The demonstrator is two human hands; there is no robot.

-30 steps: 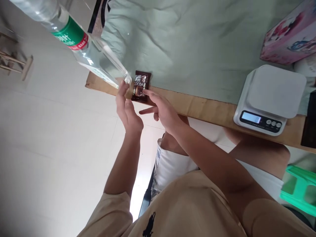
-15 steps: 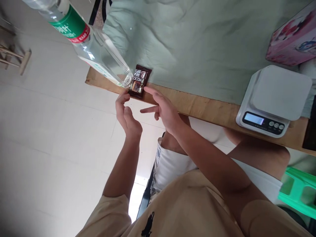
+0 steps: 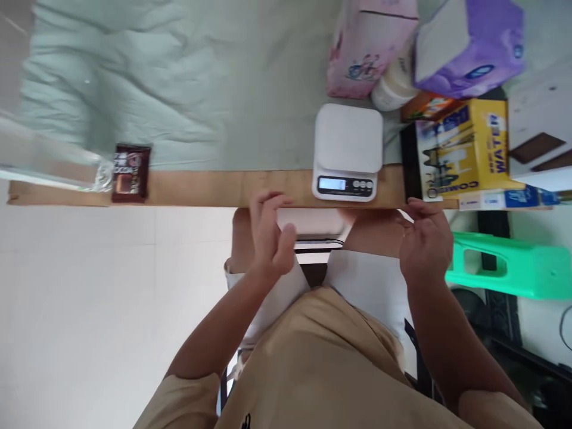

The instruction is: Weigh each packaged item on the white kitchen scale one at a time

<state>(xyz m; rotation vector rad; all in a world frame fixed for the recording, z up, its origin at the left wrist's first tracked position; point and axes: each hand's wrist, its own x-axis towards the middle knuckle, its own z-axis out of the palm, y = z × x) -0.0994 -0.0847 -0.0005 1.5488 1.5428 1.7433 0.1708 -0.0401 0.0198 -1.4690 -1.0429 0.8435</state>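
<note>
The one white kitchen scale with a small grey screen (image 3: 347, 150) sits at the near edge of the table, between the two hands and a little past them. The left hand (image 3: 270, 235) is just below the table edge, close to the scale. Its fingers are loosely curled and it holds nothing. The right hand (image 3: 425, 241) is at the table edge too, off to the right of the scale. Its fingers are bent and it holds nothing.

One brown cocoa packet (image 3: 130, 173) lies far to the left on the edge. Touching it is the end of one clear plastic bottle (image 3: 49, 164), lying on its side.

Past the scale there are one yellow box with the word WATER (image 3: 465, 149), one pink box with pictures (image 3: 364, 50), one purple tissue pack (image 3: 469, 44) and one white round jar (image 3: 393, 89).

The brown wooden table (image 3: 214, 187) has a pale green wrinkled cloth (image 3: 187, 77) over most of it. The floor (image 3: 89, 310) is white tile. One green plastic stool (image 3: 504, 271) stands at the right.
</note>
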